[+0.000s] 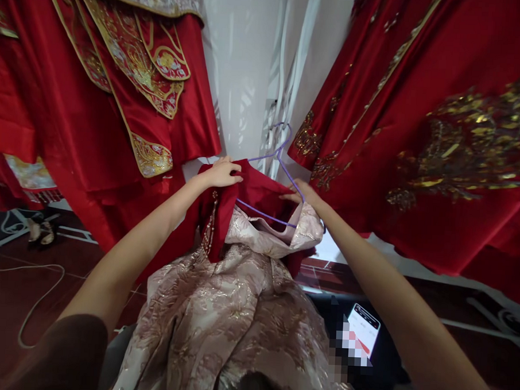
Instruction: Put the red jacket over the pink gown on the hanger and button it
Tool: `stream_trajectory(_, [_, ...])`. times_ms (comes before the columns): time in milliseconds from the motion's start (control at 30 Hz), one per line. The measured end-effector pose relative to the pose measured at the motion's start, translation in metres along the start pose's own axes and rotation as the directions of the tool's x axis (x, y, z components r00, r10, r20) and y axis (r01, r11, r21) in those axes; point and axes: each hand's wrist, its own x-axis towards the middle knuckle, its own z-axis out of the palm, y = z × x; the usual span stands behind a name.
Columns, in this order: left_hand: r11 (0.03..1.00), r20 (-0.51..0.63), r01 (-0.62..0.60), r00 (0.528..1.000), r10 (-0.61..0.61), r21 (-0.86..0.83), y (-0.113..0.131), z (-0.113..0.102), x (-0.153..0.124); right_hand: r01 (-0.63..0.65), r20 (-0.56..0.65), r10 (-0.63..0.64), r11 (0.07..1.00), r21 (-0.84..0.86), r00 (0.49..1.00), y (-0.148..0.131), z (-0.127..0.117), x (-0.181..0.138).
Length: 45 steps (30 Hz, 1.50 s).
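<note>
A purple hanger [282,172] slants across the middle, its lower bar passing over the neck of a shiny pale-pink brocade dress [247,292]. Dark red cloth of a jacket [260,183] lies around the hanger, and a beaded tassel [210,221] hangs down its left part. My left hand [225,173] is closed on the red jacket's upper left, thumb and fingers curled over the cloth. On the other side, my right hand [305,194] grips the jacket's upper right beside the hanger's arm, just above the dress's shoulder. Some of its fingers are hidden.
Embroidered red garments [161,98] hang on the left, and a red gown [417,138] with gold sequins hangs on the right. A lit phone [363,334] rests on a dark surface at lower right. A white cable [44,306] crosses the floor; shoes [40,231] stand at far left.
</note>
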Motion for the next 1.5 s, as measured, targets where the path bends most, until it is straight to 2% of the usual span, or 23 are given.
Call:
stream_trajectory(67, [1.000,-0.026,-0.002,1.000,0.002,0.010,-0.004,-0.002,-0.001,-0.057,-0.158,0.032,0.986,-0.158,0.987,-0.004,-0.011,-0.001])
stream_trajectory(133, [1.000,-0.047,-0.009,0.999,0.009,0.005,-0.005,-0.002,-0.003,-0.094,-0.289,-0.004,0.941,-0.325,0.957,-0.009,-0.023,-0.004])
stream_trajectory(167, [1.000,-0.054,-0.013,0.998,0.013,0.002,-0.005,-0.002,-0.004,-0.094,-0.318,-0.035,0.920,-0.382,0.947,-0.011,-0.029,-0.007])
stream_trajectory(233, [1.000,-0.069,-0.012,0.998,0.012,0.001,-0.002,0.001,-0.005,-0.078,-0.320,-0.070,0.900,-0.429,0.945,-0.012,-0.040,-0.014])
stream_trajectory(367, [1.000,-0.071,0.006,0.997,-0.005,0.014,0.006,0.010,-0.009,-0.101,-0.307,-0.057,0.874,-0.475,0.950,-0.003,-0.054,-0.035])
stream_trajectory(533, [0.998,-0.085,0.026,0.996,-0.020,0.064,0.021,0.020,-0.015,-0.245,-0.357,0.063,0.836,-0.491,0.932,0.010,-0.062,-0.060])
stream_trajectory(667, [0.990,-0.107,0.077,0.992,-0.065,0.120,0.031,0.022,-0.022,-0.278,-0.291,0.166,0.873,-0.402,0.942,0.005,-0.059,-0.065])
stream_trajectory(800, [0.980,-0.130,0.096,0.989,-0.074,0.172,0.039,0.022,-0.027,-0.264,-0.120,0.242,0.939,-0.222,0.963,-0.012,-0.045,-0.056])
stream_trajectory(900, [0.975,-0.156,0.109,0.985,-0.078,0.195,0.049,0.027,-0.031,-0.290,0.036,0.288,0.955,0.059,0.957,-0.033,-0.029,-0.051])
stream_trajectory(1000, [0.970,-0.189,0.150,0.975,-0.114,0.190,0.063,0.035,-0.034,-0.300,0.194,0.238,0.854,0.425,0.952,-0.060,-0.008,-0.051])
stream_trajectory(1067, [0.969,-0.203,0.171,0.970,-0.134,0.178,0.069,0.040,-0.036,-0.234,0.136,0.190,0.782,0.578,0.972,-0.073,0.007,-0.051])
stream_trajectory(1133, [0.973,-0.205,0.168,0.969,-0.134,0.160,0.071,0.041,-0.037,-0.169,0.093,0.142,0.785,0.596,0.986,-0.078,0.018,-0.051])
stream_trajectory(1200, [0.978,-0.220,0.160,0.967,-0.129,0.132,0.070,0.041,-0.040,-0.110,0.052,0.097,0.859,0.500,0.994,-0.075,0.023,-0.053])
stream_trajectory(1267, [0.984,-0.271,0.152,0.955,-0.120,0.098,0.069,0.040,-0.046,-0.071,-0.003,0.076,0.944,0.322,0.997,-0.067,0.022,-0.059])
stream_trajectory(1367, [0.986,-0.366,0.163,0.921,-0.136,0.042,0.069,0.042,-0.059,-0.063,-0.122,0.076,0.992,0.109,0.990,-0.056,0.016,-0.070])
stream_trajectory(1433, [0.981,-0.375,0.192,0.909,-0.179,-0.001,0.072,0.046,-0.066,-0.032,-0.234,0.058,0.993,0.113,0.971,-0.052,0.014,-0.078])
stream_trajectory(1500, [0.977,-0.336,0.203,0.918,-0.213,-0.064,0.075,0.049,-0.069,0.027,-0.310,0.025,0.986,0.163,0.950,-0.052,0.015,-0.083])
